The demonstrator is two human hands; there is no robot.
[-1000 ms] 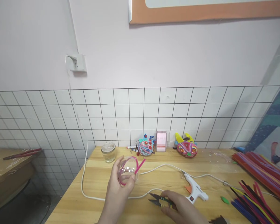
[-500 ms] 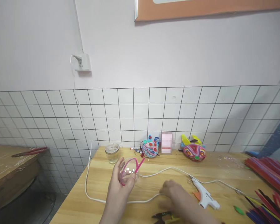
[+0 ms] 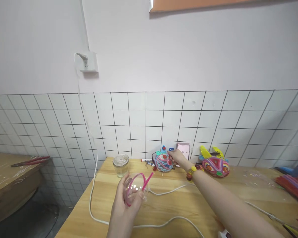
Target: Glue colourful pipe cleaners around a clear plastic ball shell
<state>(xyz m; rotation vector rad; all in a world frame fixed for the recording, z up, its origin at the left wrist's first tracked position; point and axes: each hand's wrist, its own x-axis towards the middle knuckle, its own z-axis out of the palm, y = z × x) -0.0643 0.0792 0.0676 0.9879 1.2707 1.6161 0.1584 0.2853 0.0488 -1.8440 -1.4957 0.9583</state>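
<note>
While the left hand (image 3: 125,201) is gripping a clear ball (image 3: 135,190) ringed with pink wire near the table's left edge, the right hand (image 3: 176,157) is reaching far, fingers touching the blue mask (image 3: 162,162) by the wall.

No legible text, label, brand or sign is present. The small pink device (image 3: 183,151) standing against the tiled wall (image 3: 213,125) shows faint digits on its face, but they are blurred and cannot be read. The orange-framed board (image 3: 213,4) at the top edge carries no readable marking.
</note>
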